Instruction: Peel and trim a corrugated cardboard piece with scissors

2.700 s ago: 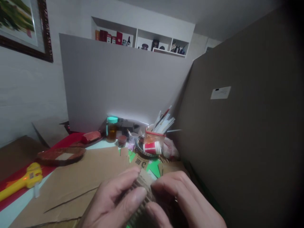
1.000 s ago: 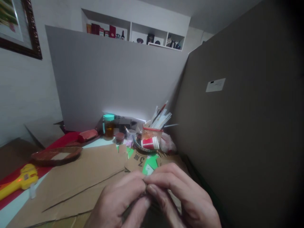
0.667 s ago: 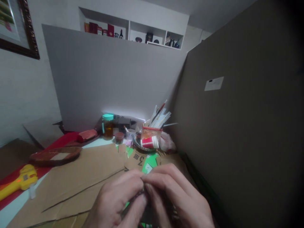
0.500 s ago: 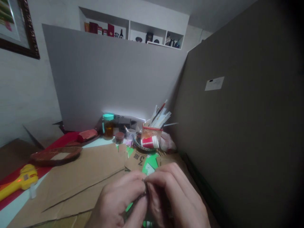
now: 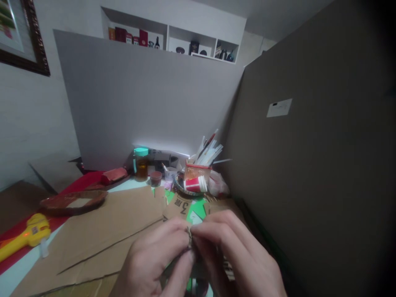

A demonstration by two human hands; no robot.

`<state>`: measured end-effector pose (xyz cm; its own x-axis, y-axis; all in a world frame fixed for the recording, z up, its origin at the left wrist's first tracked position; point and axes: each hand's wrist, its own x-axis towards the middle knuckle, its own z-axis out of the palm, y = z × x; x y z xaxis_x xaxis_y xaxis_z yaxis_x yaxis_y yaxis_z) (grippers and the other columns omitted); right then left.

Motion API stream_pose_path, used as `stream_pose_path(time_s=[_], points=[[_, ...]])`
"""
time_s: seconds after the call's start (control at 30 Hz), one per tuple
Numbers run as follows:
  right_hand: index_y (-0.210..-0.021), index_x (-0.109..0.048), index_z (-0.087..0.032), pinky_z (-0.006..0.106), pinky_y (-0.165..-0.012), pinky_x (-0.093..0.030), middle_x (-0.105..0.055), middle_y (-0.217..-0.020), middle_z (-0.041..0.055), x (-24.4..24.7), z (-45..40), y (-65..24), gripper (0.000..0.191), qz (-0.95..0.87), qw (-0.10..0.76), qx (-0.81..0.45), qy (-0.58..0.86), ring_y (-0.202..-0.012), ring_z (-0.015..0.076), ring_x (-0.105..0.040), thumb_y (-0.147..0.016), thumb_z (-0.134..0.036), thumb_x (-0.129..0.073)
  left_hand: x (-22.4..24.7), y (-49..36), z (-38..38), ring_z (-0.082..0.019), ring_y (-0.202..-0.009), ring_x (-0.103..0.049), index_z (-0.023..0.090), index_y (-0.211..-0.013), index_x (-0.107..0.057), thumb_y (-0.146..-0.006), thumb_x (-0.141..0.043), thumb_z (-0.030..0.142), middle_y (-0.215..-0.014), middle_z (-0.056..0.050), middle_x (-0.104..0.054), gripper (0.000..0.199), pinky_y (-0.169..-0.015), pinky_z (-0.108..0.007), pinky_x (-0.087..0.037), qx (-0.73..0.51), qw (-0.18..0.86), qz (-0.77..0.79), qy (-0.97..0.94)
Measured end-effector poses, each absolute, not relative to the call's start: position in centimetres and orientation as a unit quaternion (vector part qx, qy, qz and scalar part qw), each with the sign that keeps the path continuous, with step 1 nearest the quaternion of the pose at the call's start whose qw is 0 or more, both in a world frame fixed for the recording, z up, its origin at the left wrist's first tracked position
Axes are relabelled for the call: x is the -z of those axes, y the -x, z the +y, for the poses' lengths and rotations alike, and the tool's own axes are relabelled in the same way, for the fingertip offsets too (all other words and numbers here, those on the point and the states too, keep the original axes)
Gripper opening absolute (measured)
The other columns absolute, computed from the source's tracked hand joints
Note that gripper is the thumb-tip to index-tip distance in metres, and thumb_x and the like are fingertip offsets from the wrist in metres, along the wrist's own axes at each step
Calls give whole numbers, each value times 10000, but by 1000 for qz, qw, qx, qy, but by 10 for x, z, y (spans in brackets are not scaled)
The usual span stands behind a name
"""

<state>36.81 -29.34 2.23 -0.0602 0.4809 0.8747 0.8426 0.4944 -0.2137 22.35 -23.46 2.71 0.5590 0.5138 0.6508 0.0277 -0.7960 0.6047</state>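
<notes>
Cardboard piece (image 5: 189,239): down at six o'clock, pinched between both hands, mostly hidden.
Left hand (image 5: 156,260): thumb and forefinger nearly closed, gripping it!
Right hand (image 5: 238,251): curled fingertips nearly meeting, nipping its edge.
Yellow tool (image 5: 37,231): lying at eight o'clock.

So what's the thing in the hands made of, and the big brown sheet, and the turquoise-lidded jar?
The held piece is mostly hidden, perhaps cardboard: a rough brownish edge shows. The brown sheet looks like dull cardboard, tan and creased. The jar seems smooth glass or plastic: amber shows through.
</notes>
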Motion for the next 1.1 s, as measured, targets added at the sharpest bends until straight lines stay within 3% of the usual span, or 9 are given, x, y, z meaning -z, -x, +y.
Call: stream_pose_path(time_s=[0.37,0.57,0.7,0.9,1.1], points=[[-879,-603,-192,279,-581,-438,-574,-697,16,-20,-293,-359,126,-672,492,263,487,-611,159,-523,-868,-76,-557,-18,-228,-235,-128,-598,-564,206,-716,-626,-874,-463,84,-714,-28,-607,258,-624,-199,-535,-492,207,148,-832],[-797,-581,-199,234,-599,-463,-564,-701,0,-17,-292,-360,124,-654,521,196,512,-629,124,-571,-867,-100,-559,-15,-227,-236,-79,-650,-564,238,-840,-628,-798,-579,-7,-782,39,-594,254,-690,-148,-507,-531,242,124,-802],[-851,-638,-200,198,-599,-482,-608,-736,2,-20,-293,-360,141,-654,552,157,494,-642,102,-589,-877,-84,-563,-16,-228,-233,-94,-644,-572,220,-739,-581,-840,-565,48,-758,25,-591,200,-685,-162,-519,-508,253,143,-811],[-923,-655,-198,232,-616,-503,-627,-777,9,-20,-294,-358,71,-660,545,172,487,-685,128,-612,-885,-145,-625,-15,-230,-232,-74,-752,-612,299,-938,-620,-791,-549,0,-836,62,-601,340,-713,-104,-493,-542,247,123,-794],[-973,-636,-182,246,-631,-510,-634,-773,13,-17,-294,-352,138,-641,555,250,468,-667,137,-602,-871,-90,-617,-13,-228,-239,-71,-783,-588,317,-990,-635,-806,-513,-42,-878,60,-591,421,-806,-118,-470,-530,233,139,-803]])
